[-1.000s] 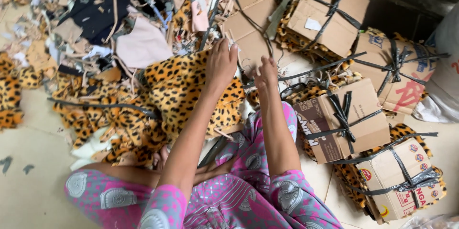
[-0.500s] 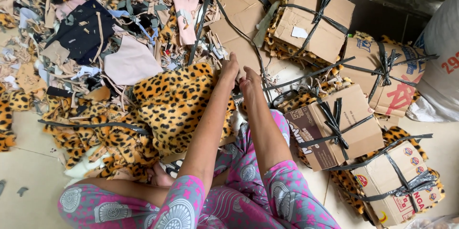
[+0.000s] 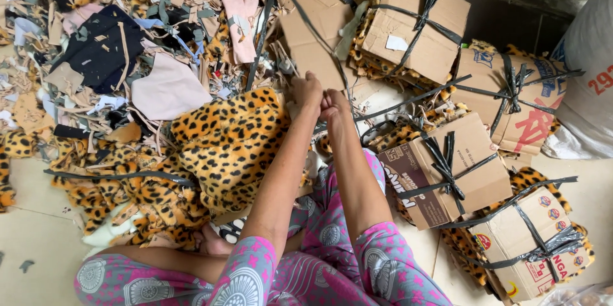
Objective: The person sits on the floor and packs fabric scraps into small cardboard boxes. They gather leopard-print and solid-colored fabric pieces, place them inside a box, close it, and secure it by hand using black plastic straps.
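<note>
Hands in the middle, scraps to the left, bundles to the right

The left hand (image 3: 308, 91) and right hand (image 3: 332, 103) touch, just right of the leopard-print plush fabric pile (image 3: 223, 146); mixed cloth scraps (image 3: 128, 44) lie far left, and strap-tied brown cardboard bundles (image 3: 447, 172) lie right.

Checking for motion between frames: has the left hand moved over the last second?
Yes. The left hand has closed in toward the right hand, off the leopard fabric and up to its edge.

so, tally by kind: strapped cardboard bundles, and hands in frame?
Cardboard bundles tied with black strap: 4
Hands: 2, left hand, right hand
Total: 6
</note>
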